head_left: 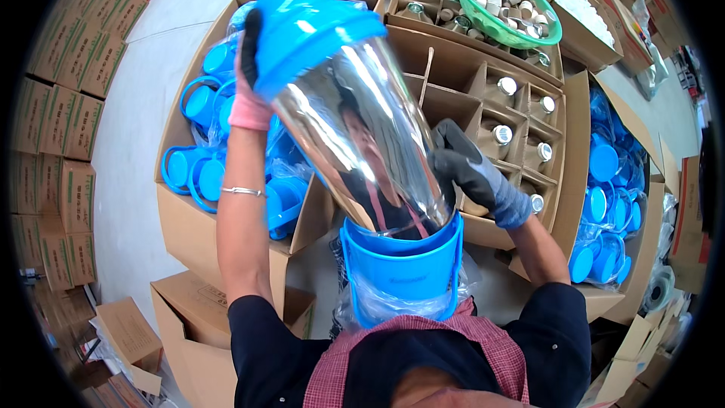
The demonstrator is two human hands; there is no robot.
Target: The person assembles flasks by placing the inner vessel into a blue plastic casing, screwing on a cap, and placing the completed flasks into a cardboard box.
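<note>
A large thermos flask body (370, 136) with a mirror-bright metal wall is tilted in front of me, its top leaning left. My left hand (253, 68), in a pink and black glove, grips the blue plastic top (313, 30) from the left side. Gloved in grey and black, my right hand (479, 177) is closed against the right side of the metal wall near its lower end. That lower end sits at the mouth of a blue plastic bucket-shaped shell (400, 276) with a handle, close to my apron. Clear plastic film wraps the shell's lower part.
An open carton (177, 219) of blue handled pieces stands at left, a similar carton (570, 181) at right. A divided carton (453, 98) holds several silvery bottles with white tops. On it rests a green basket (555, 30) of small pale plugs. Stacked cartons (57, 121) line the left.
</note>
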